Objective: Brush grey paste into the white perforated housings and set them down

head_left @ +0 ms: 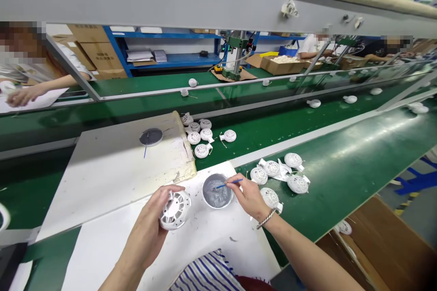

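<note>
My left hand grips a round white plastic housing with a slotted lattice face. My right hand pinches a thin blue-handled brush, and its tip rests in a small round bowl of grey paste. The bowl stands on a white board between my hands. Just right of my right hand, several similar white housings lie on the green conveyor belt. A metal chain bracelet circles my right wrist.
A second dish of grey paste with a blue stick sits on a worn white board, with several housings beside it. Beyond a grey rail, more housings travel on another belt. A co-worker's hand rests on paper at far left.
</note>
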{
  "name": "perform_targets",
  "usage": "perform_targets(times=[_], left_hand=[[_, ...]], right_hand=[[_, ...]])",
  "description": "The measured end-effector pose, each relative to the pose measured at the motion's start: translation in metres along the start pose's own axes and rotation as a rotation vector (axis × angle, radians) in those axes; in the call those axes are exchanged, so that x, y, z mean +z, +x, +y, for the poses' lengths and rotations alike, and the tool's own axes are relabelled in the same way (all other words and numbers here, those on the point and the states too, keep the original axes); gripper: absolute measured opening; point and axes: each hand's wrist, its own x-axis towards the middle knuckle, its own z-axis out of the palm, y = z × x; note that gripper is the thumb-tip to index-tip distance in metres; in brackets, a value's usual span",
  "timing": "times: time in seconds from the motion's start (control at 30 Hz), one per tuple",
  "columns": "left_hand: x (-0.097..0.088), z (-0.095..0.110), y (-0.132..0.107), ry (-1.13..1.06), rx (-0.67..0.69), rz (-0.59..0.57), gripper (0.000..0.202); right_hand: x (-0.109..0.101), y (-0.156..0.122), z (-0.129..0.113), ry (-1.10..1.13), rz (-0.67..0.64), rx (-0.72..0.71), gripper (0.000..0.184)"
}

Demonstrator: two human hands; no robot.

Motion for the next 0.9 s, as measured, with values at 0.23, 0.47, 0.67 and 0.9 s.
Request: perform_targets(times=[0.23, 0.47, 0.67, 0.9], left_hand=[[-0.001, -0.002, 0.009, -0.082, -0.004, 0.096, 0.037], [-0.005, -0.004, 0.012, -0.118, 0.001, 0.113, 0.035], [-0.005, -0.005, 0.015, -0.165, -0.011, 0.154, 0.027], [-0.002, -0.005, 0.015, -0.188, -0.041, 0.160, 0.023]], right_hand=[[0.012, 0.007, 0.006, 0.119, -0.062, 0.089, 0.015], [0.010, 0.010, 0.018, 0.416, 0.026, 0.276, 0.022], [-0.005, 0.005, 0.028, 0.621, 0.131, 0.408, 0.030], [-0.019, -0.001, 0.029, 0.947, 0.215, 0.626, 0.036]])
